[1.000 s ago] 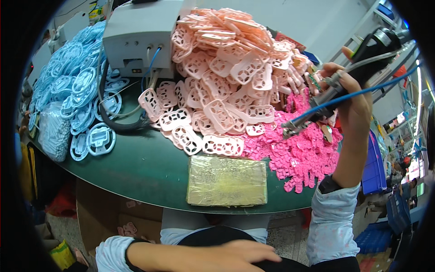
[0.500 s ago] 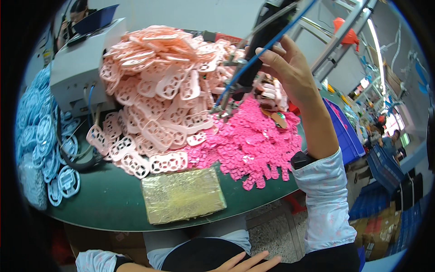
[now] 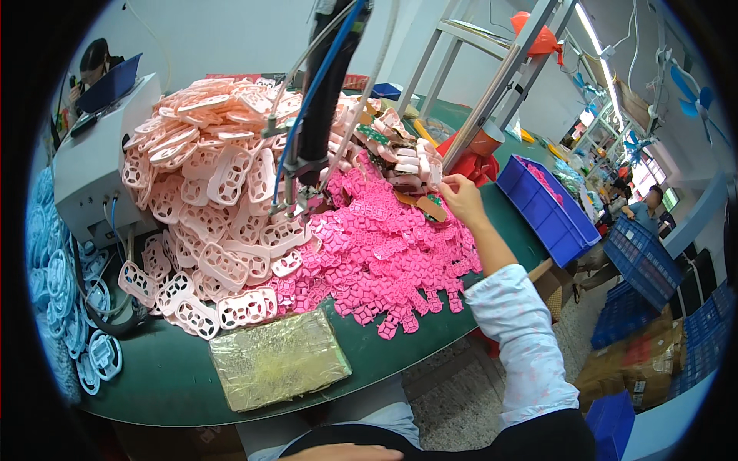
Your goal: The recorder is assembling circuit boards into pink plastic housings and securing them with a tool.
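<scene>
My right hand (image 3: 461, 198) reaches forward to the right edge of the heap. Its thumb and forefinger come together beside a small stack of pale pink plastic pieces (image 3: 410, 164); whether anything is pinched between them is too small to tell. Just below the fingers, brown and green scraps (image 3: 432, 209) lie on a pile of bright pink openwork pieces (image 3: 384, 257). Left of these rises a tall heap of pale pink oval plastic parts with cut-outs (image 3: 223, 177). My left hand (image 3: 346, 453) rests low at my lap, its fingers stretched out, partly cut off by the lower edge.
A foil-like yellow block (image 3: 278, 359) lies at the front of the green table (image 3: 177, 392). A dark machine arm with hoses (image 3: 321, 100) hangs over the heap. Light blue parts (image 3: 58, 284) and a grey machine box (image 3: 96, 173) stand left; a blue bin (image 3: 542, 211) is right.
My right hand has gone from up beside the dark machine arm down to the pale pink stack, its fingers drawing together. My left hand has slipped lower, and the view has turned right.
</scene>
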Demonstrator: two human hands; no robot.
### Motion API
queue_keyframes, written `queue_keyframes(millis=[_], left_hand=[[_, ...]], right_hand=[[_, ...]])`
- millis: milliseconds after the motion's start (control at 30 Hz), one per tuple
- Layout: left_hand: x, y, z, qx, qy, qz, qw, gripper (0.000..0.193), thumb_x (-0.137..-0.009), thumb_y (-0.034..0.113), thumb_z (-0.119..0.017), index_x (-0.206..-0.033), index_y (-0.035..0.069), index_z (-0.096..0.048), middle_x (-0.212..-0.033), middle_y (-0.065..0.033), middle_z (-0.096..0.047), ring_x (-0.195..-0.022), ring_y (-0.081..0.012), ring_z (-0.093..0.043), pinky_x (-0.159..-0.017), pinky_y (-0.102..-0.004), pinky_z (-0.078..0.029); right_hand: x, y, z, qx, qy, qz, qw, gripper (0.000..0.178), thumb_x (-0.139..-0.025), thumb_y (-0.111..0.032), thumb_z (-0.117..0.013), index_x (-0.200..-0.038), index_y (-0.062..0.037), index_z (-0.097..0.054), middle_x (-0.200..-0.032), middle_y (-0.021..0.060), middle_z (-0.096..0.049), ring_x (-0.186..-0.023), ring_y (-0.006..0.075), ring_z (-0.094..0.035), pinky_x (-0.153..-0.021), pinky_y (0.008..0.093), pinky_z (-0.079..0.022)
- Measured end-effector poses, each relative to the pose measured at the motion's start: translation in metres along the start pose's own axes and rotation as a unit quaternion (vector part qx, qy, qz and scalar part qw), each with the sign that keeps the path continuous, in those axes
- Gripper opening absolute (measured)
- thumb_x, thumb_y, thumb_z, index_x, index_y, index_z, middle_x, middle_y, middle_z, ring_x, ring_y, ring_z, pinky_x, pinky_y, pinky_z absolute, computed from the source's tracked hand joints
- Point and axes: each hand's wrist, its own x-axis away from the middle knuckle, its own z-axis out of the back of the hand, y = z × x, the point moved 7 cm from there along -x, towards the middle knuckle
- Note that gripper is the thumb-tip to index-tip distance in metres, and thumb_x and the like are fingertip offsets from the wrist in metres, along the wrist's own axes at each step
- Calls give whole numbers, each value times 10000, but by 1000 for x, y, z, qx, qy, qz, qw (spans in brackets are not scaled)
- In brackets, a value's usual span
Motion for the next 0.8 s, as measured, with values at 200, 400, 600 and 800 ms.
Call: queue_keyframes(millis=[200,400,600,800], left_hand=[[23,-28,20,-18,114,96,989,227,-827,89,-676,-1043,20,-664,-1376,-211,-429,-1224,-340,-476,-1008,-429,-376],[60,-39,33,-41,212,158,964,183,-830,70,-655,-1001,4,-663,-1344,-189,-476,-1178,-310,-518,-969,-402,-413],[89,-61,51,-55,263,148,952,215,-867,56,-607,-1067,-20,-629,-1262,-175,-540,-1123,-278,-557,-949,-368,-436],[70,-94,69,42,306,187,933,250,-902,130,-595,-1110,-2,-633,-1176,-178,-591,-1050,-246,-609,-892,-350,-490]], right_hand=[[-42,23,-47,59,130,48,989,400,-780,-319,-678,-1032,-9,-657,-871,164,-689,-812,283,-678,-738,372,-524],[-36,23,-12,-44,228,-22,972,261,-740,-254,-669,-821,-8,-702,-752,179,-682,-729,294,-683,-719,379,-525],[20,-22,36,-447,-5,-47,893,274,-905,-202,-599,-1072,15,-604,-930,79,-667,-814,140,-649,-680,264,-530],[140,-109,63,-269,-92,189,940,178,-805,-64,-661,-971,0,-659,-941,97,-647,-776,152,-612,-678,289,-504]])
